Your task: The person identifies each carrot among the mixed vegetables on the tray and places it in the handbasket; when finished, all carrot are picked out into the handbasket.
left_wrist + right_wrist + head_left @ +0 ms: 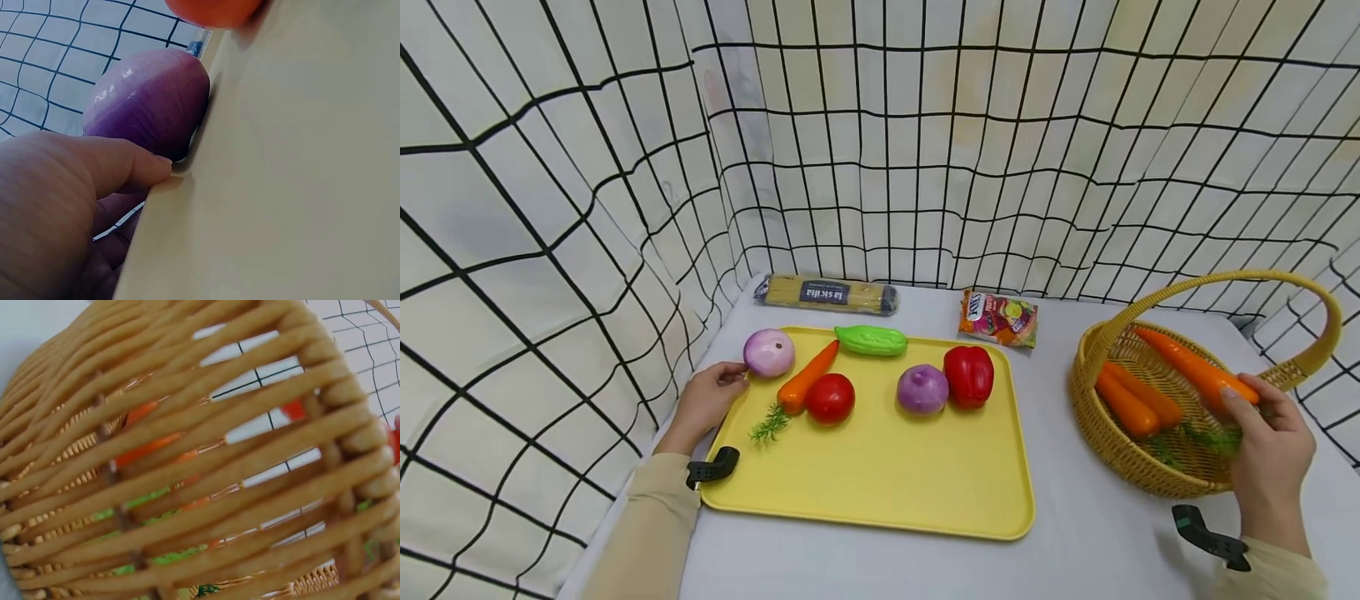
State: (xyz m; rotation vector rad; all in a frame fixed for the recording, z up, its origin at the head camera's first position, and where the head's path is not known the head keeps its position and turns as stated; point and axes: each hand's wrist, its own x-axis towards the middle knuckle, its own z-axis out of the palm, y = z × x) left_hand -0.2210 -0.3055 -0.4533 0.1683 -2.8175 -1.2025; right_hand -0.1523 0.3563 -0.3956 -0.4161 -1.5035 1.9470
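Observation:
At its left edge, the yellow tray [880, 492] is gripped by my left hand [709, 402], thumb on the rim and fingers beneath in the left wrist view. Just past the thumb sits a purple onion [150, 103]. On the right, my right hand [1273, 442] holds a carrot [1195, 367] by its thick end, inside the wicker basket [1093, 417]. Two more carrots [1131, 404] lie in that basket. Basket weave hides the right hand in the right wrist view.
On the tray are a leafy-topped carrot [808, 379], a tomato [830, 398], a green bumpy vegetable [871, 340], another purple onion [922, 389] and a red pepper [968, 377]. Behind lie a pasta pack [826, 294] and a sweets bag [998, 318]. Black netting [887, 150] surrounds the table.

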